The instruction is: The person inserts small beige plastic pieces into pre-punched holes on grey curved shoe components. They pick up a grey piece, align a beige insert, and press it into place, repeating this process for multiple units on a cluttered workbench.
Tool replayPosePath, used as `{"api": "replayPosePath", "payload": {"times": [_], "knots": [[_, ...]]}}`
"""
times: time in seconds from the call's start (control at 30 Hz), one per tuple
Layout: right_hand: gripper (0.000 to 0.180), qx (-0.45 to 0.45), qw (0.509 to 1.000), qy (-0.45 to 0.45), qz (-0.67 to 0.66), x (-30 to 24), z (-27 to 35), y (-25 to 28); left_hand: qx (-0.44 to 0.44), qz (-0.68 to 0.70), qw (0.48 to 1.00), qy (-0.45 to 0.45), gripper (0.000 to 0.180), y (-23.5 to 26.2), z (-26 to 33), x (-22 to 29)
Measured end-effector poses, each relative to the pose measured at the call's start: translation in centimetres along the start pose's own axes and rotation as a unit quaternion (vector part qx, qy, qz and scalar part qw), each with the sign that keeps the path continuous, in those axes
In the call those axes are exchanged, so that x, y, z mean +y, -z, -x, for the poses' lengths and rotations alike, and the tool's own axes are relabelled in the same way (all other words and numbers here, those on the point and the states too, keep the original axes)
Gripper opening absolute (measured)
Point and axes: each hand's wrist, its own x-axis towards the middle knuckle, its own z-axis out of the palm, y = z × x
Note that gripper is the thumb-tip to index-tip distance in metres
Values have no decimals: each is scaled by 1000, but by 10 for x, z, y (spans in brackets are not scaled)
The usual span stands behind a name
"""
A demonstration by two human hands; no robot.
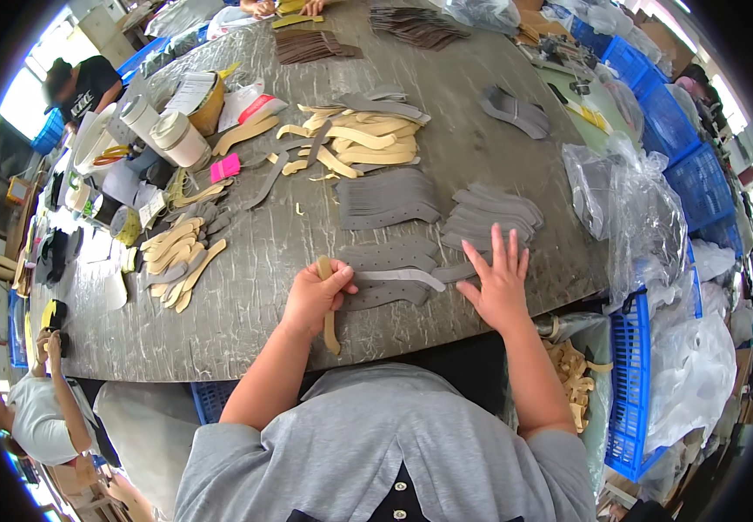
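Observation:
My left hand (309,300) is closed around a narrow tan curved strip (331,332), pinched between thumb and fingers. My right hand (500,289) is spread with nothing in it, just in front of a fanned pile of grey strips (496,213). Between my hands lie overlapping grey perforated pieces (385,297), with a lighter grey strip (403,277) across them. Farther back is a neat stack of grey curved pieces (387,196). Whether my right fingertips touch the fanned pile, I cannot tell.
Behind the stacks lies a heap of tan strips (376,139); another mixed pile (176,257) sits left. White containers (181,139) stand at the far left. Clear plastic bags (633,209) and a blue crate (629,374) line the right edge. Other people work around the table.

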Motion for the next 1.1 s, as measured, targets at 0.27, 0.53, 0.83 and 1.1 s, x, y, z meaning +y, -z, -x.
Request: {"api": "replayPosePath", "payload": {"times": [0.27,0.53,0.83,1.1], "knots": [[45,119,987,-66,81,40,-66,-40,0,26,999,-20,8,17,18,5],[13,-52,704,-88,-703,-67,-2,-9,68,-156,982,-87,7,19,48,13],[17,-36,838,-138,-527,-76,-3,-31,99,-261,959,-45,12,18,43,16],[16,-18,863,-133,-488,-79,-1,-33,89,-388,912,-92,13,25,28,-2]]}}
